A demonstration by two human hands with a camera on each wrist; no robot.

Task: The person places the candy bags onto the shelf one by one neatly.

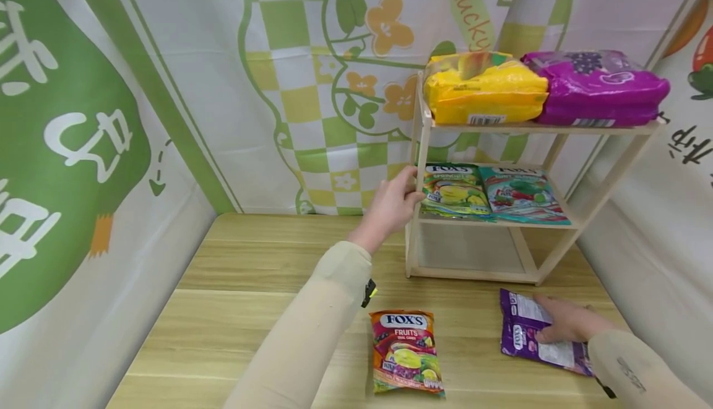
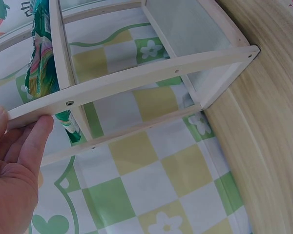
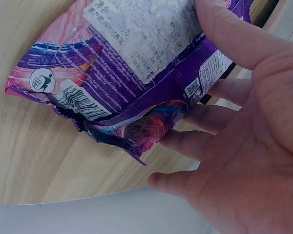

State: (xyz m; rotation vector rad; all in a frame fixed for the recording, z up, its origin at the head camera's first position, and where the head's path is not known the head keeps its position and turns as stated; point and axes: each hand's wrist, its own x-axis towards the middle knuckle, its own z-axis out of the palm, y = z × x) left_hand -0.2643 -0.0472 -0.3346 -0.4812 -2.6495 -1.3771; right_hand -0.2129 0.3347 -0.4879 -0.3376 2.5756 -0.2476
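My left hand [image 1: 392, 203] grips the left front post of a small wooden shelf rack [image 1: 496, 278], thumb on one side and fingers curled round the other; the left wrist view shows the same hold on the rack's side rail [image 2: 132, 78]. At the right, my right hand [image 1: 570, 321] holds a purple candy bag [image 1: 523, 322] lying back side up on the table. In the right wrist view its thumb [image 3: 234, 39] lies over the bag's printed back, with the other fingers along and partly behind the edge. A Fox's Fruits candy bag [image 1: 405, 350] lies face up between the arms.
Yellow [image 1: 484, 90] and purple [image 1: 598, 90] packs sit on the rack's top shelf. A yellow-green Fox's bag [image 1: 455, 192] and a teal Fox's bag [image 1: 523, 193] lie on the middle shelf. Printed curtains [image 1: 184, 87] enclose the wooden table [image 1: 223, 291].
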